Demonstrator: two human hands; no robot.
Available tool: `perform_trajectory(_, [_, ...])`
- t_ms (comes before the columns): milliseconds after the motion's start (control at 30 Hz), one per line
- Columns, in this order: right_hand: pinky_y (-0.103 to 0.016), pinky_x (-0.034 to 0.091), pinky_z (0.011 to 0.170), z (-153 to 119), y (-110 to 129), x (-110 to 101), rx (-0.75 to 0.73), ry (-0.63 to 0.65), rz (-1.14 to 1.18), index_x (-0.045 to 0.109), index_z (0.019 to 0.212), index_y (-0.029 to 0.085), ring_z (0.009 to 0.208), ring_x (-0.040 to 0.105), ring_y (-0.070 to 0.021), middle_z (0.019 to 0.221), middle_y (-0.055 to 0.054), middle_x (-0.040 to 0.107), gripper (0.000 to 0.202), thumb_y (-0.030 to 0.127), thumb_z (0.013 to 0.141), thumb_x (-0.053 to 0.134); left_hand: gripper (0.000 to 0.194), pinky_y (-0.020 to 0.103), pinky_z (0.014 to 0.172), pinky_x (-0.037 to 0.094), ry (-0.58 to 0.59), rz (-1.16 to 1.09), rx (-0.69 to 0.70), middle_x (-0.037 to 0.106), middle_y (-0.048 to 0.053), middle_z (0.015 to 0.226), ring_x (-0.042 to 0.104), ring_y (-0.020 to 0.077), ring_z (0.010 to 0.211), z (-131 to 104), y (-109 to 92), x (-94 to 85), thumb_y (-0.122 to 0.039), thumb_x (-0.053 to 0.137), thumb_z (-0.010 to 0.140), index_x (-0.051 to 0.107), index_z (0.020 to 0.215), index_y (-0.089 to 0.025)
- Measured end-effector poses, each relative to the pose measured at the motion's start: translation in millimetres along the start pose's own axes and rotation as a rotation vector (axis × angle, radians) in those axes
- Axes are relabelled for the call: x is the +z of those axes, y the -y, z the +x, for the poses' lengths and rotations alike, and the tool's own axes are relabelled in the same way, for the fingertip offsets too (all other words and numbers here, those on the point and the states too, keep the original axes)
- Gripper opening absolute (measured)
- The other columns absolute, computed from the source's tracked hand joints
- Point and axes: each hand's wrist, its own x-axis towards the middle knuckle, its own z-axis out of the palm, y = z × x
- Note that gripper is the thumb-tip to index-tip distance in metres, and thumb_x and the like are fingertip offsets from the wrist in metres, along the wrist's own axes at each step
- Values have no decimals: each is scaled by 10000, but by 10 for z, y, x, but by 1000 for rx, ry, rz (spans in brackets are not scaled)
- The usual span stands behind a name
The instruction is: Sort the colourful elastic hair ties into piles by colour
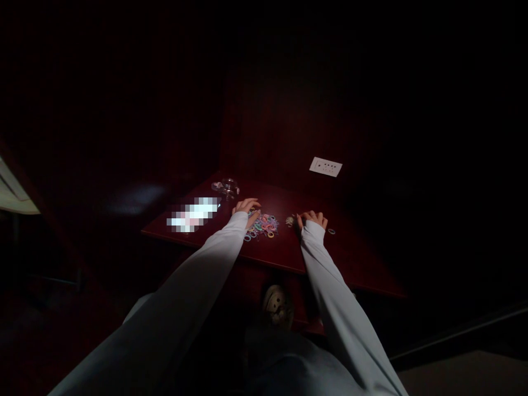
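Note:
A loose pile of small pastel hair ties [266,224], pink, lilac, green and yellow, lies on a dark red table. My left hand [246,208] rests at the pile's left edge, its fingers stretched out and the thumb over the ties. To the right is a small cluster of pale yellowish hair ties [290,220]. My right hand [312,218] is right beside this cluster, fingers bent and apart, fingertips down near the table; nothing shows in its grip. One greenish hair tie [331,231] lies alone to the right of my right hand.
A lit phone [193,214], its screen blurred out, lies at the table's left. Behind it stands a clear round container [229,188]. A white socket plate [325,166] is on the wall behind. The table's front edge [272,265] is close to me, with a shoe [277,305] below.

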Motion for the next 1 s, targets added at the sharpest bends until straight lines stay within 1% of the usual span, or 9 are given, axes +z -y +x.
perform_trajectory(100, [-466, 294, 976, -15, 71, -3, -40, 39, -49, 742, 874, 198, 1078, 475, -307, 1079, -140, 687, 406, 494, 1017, 504, 186, 448, 1178, 449, 51, -61, 36, 716, 39, 1372, 644, 241, 1263, 49, 59, 21, -189, 608, 893, 737, 1010, -254])
perform_trajectory(200, [-491, 294, 991, -33, 105, -21, -48, 5, -70, 735, 864, 199, 1099, 474, -326, 1118, -154, 685, 440, 527, 1012, 481, 175, 438, 1193, 456, 48, -85, 39, 729, 41, 1357, 661, 232, 1266, 71, 106, 47, -202, 597, 899, 740, 987, -253])
perform_trajectory(300, [-481, 310, 988, -47, 168, -36, -59, -16, -59, 733, 887, 201, 1107, 486, -322, 1140, -156, 688, 391, 459, 1015, 469, 180, 426, 1200, 455, 21, -96, 25, 725, 55, 1359, 662, 230, 1270, 75, 132, 70, -214, 575, 918, 743, 981, -237])
perform_trajectory(400, [-434, 347, 949, -62, 307, -50, -132, 46, 3, 730, 932, 215, 1076, 506, -300, 1108, -135, 697, 324, 380, 1016, 463, 210, 404, 1189, 467, 11, -118, 7, 727, 63, 1342, 653, 229, 1277, 89, 143, 93, -249, 538, 952, 746, 966, -228])
perform_trajectory(533, [-393, 393, 925, -107, 553, -82, -273, 171, 93, 727, 1003, 236, 1069, 527, -282, 1078, -105, 701, 280, 365, 1022, 480, 322, 380, 1168, 486, -8, -175, -29, 761, 57, 1229, 660, 224, 1257, 121, 150, 130, -341, 451, 1004, 742, 912, -237])
perform_trajectory(633, [-381, 419, 947, -140, 684, -99, -298, 200, 130, 721, 1060, 243, 1086, 534, -272, 1097, -90, 700, 272, 336, 1033, 466, 425, 363, 1141, 506, 17, -220, -70, 779, 46, 1143, 684, 219, 1210, 131, 145, 139, -417, 375, 1035, 732, 882, -247])
perform_trajectory(833, [-348, 454, 975, -164, 767, -89, -265, 200, 187, 703, 1158, 245, 1088, 560, -245, 1142, -84, 686, 308, 297, 1051, 420, 562, 330, 1154, 489, 44, -316, -112, 751, 80, 1299, 660, 197, 1283, 141, 102, 94, -420, 258, 1073, 738, 856, -225])
perform_trajectory(933, [-348, 456, 985, -183, 852, -114, -276, 217, 181, 708, 1181, 238, 1098, 567, -247, 1147, -88, 687, 314, 297, 1053, 428, 618, 338, 1168, 484, 15, -367, -121, 763, 64, 1284, 671, 192, 1272, 154, 87, 78, -474, 224, 1079, 741, 846, -228])
perform_trajectory(1000, [-348, 457, 1001, -205, 952, -140, -325, 237, 192, 708, 1231, 248, 1121, 568, -246, 1171, -83, 688, 320, 304, 1051, 450, 654, 362, 1169, 493, -27, -415, -140, 782, 56, 1231, 689, 197, 1239, 161, 88, 68, -497, 192, 1076, 740, 838, -231])
